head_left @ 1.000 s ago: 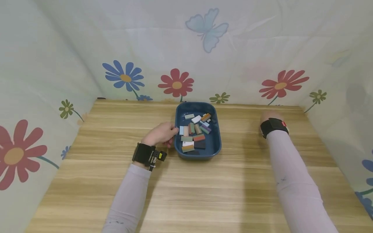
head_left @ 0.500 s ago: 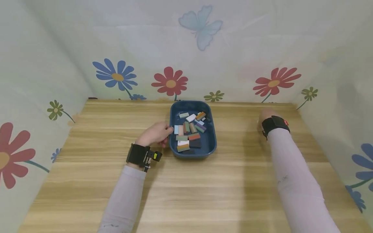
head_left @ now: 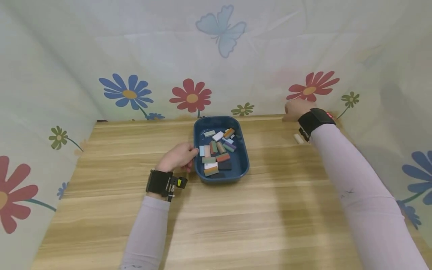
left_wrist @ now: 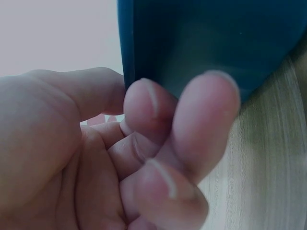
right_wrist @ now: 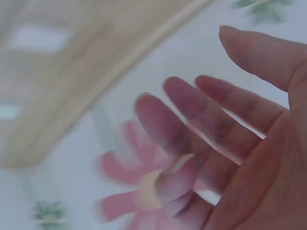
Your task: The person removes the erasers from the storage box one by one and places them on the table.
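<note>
A dark blue plastic basin [head_left: 221, 180] stands on the wooden table, holding several small blocks that look like erasers, many two-toned. At its left wall, my left hand [head_left: 179, 156] pinches the rim between thumb and fingers; the left wrist view shows the thumb and index finger [left_wrist: 148, 103] at the basin's edge [left_wrist: 125, 45]. My right hand [head_left: 298, 108] is raised near the back edge of the table at the right. Its fingers [right_wrist: 158, 120] are loosely spread with nothing between them. A cream block [head_left: 298, 138] lies on the table below the right wrist.
A white cloth wall [head_left: 155, 45] with printed flowers and a butterfly rises behind the table's back edge and along both sides. In the right wrist view, a blurred white block [right_wrist: 41, 38] and a pale green one [right_wrist: 8, 111] show on the table.
My right hand has lifted off the table toward the back wall, uncovering the cream block. The left hand stays on the basin rim. The head view has shifted slightly.
</note>
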Motion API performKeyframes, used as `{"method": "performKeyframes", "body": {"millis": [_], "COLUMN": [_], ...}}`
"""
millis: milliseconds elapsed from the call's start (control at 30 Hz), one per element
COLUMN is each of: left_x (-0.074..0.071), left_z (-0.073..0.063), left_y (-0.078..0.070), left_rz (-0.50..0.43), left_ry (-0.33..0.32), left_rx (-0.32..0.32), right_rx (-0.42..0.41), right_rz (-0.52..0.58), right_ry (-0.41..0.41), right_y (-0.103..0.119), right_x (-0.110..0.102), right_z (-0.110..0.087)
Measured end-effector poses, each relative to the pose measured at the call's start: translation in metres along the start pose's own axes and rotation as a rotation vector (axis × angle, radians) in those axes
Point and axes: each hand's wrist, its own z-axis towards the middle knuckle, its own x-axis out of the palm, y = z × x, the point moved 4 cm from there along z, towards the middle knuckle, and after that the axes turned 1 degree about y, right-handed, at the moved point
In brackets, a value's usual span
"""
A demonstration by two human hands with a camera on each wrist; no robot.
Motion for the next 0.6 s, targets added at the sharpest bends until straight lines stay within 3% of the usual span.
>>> {"method": "performKeyframes", "body": {"millis": [100, 200, 333, 467, 600], "left_x": [-0.003, -0.006, -0.007, -0.005, -0.001], "left_z": [-0.001, -0.004, -0.005, -0.003, -0.002], "left_y": [-0.001, -0.001, 0.0, 0.0, 0.0], "left_rz": [0.007, 0.011, 0.015, 0.014, -0.004], "left_ry": [-0.003, 0.002, 0.002, -0.007, 0.007], "left_rx": [0.004, 0.0, -0.01, -0.003, -0.008], "right_rx": [-0.113, -0.249, -0.38, -0.36, -0.263], "right_rz": [-0.02, -0.041, -0.072, -0.111, -0.15], "right_ry": [-0.084, -0.14, -0.116, -0.071, -0.067], "right_y": [0.046, 0.098, 0.157, 0.188, 0.195], "right_x": [-0.013, -0.012, 0.004, 0.022, 0.037], "right_z": [0.003, 0.008, 0.018, 0.027, 0.036]}}
